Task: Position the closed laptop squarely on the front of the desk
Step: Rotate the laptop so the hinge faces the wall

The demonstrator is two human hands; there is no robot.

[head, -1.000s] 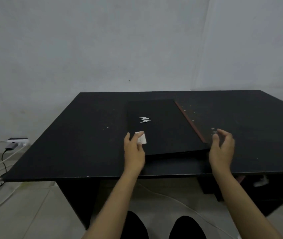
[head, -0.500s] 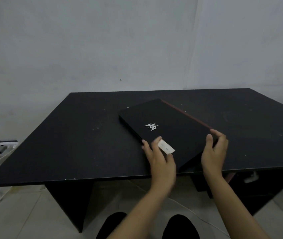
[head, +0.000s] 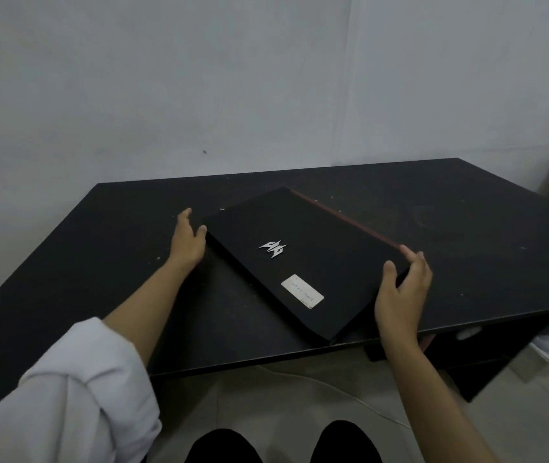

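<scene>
A closed black laptop (head: 303, 259) lies flat on the black desk (head: 467, 235), turned at a clear angle to the desk's front edge, with one corner close to that edge. Its lid carries a silver logo (head: 273, 248) and a white label (head: 302, 291); a reddish strip (head: 346, 218) runs along its far long side. The right hand (head: 403, 295) grips the right corner, thumb on the lid and fingers (head: 417, 259) curled around the edge. The left hand (head: 188, 242) rests on the desk at the laptop's left corner, fingers loosely spread, thumb touching the corner. A white sleeve (head: 76, 396) covers the left upper arm.
</scene>
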